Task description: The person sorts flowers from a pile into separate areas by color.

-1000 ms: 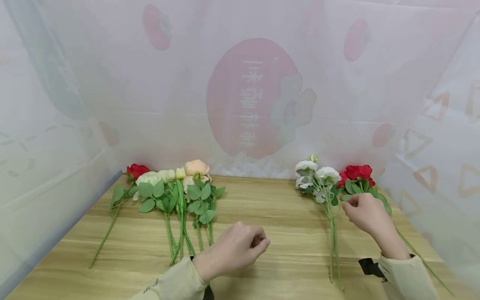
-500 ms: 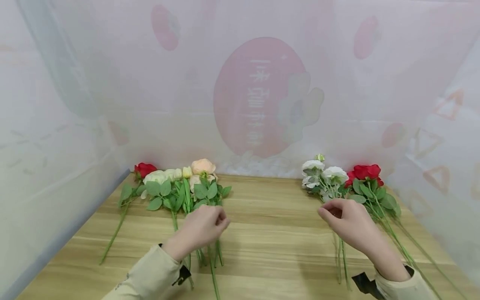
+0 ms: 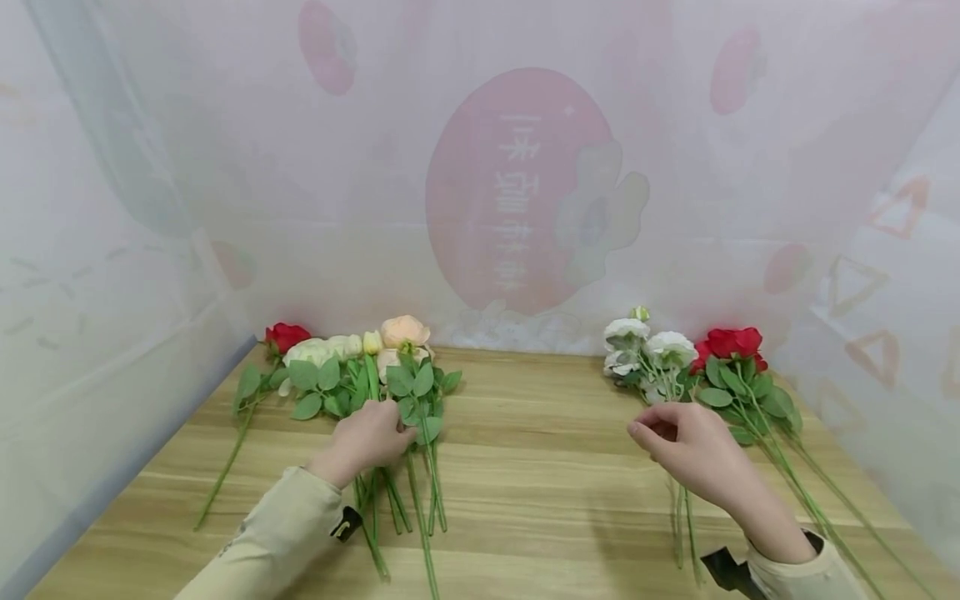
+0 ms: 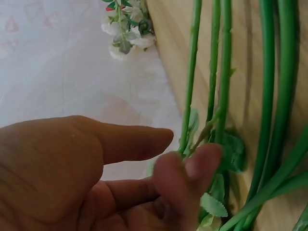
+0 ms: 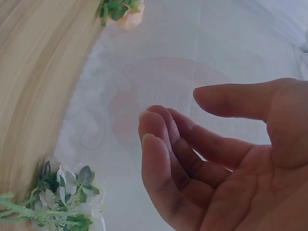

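Observation:
My left hand [image 3: 367, 442] is over the stems of the left flower group, beside the leaves of the peach flowers [image 3: 405, 332]. In the left wrist view, its thumb [image 4: 144, 143] and bent fingers are near several green stems [image 4: 191, 72], with a gap between thumb and fingers; no hold on a stem shows. Pale cream flowers [image 3: 313, 352] and a yellow bud [image 3: 372, 342] lie just beyond. My right hand [image 3: 693, 446] hovers over the stems of the white flowers [image 3: 671, 348], its fingers loosely curved. The right wrist view shows nothing between its thumb and fingers [image 5: 156, 161].
A red rose [image 3: 287, 337] lies at the far left, its stem slanting toward the front. Red roses [image 3: 733, 342] with long stems lie at the right. The wooden table [image 3: 525, 467] is enclosed by pale printed cloth walls [image 3: 360, 183].
My left hand has moved left and forward, from the table's middle to the stems of the left flowers. The right hand has shifted slightly left, over the white flowers' stems.

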The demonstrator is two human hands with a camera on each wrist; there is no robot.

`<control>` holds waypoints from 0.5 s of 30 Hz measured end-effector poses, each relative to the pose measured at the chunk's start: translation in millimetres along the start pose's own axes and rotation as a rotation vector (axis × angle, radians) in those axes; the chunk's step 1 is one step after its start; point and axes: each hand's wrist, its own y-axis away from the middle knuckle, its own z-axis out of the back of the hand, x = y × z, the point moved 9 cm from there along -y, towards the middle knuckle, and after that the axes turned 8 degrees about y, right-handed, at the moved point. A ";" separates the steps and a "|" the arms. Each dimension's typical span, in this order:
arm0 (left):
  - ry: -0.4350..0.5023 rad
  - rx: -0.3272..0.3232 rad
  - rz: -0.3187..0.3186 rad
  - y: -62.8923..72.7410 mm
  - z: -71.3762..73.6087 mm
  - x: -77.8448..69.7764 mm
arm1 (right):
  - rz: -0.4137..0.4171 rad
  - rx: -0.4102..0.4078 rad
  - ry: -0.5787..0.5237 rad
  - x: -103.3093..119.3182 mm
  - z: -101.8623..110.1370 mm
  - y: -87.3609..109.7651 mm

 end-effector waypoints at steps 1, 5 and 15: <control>0.001 -0.010 -0.002 -0.3 -1.3 -0.4 | 0.004 0.001 -0.002 0.4 -0.2 -0.1; -0.003 -0.061 -0.011 -0.8 -5.4 -3.3 | 0.018 0.001 -0.004 1.9 -1.0 -0.5; -0.008 -0.125 -0.050 -2.0 -16.3 -8.1 | 0.022 0.006 -0.002 3.6 -3.1 -0.4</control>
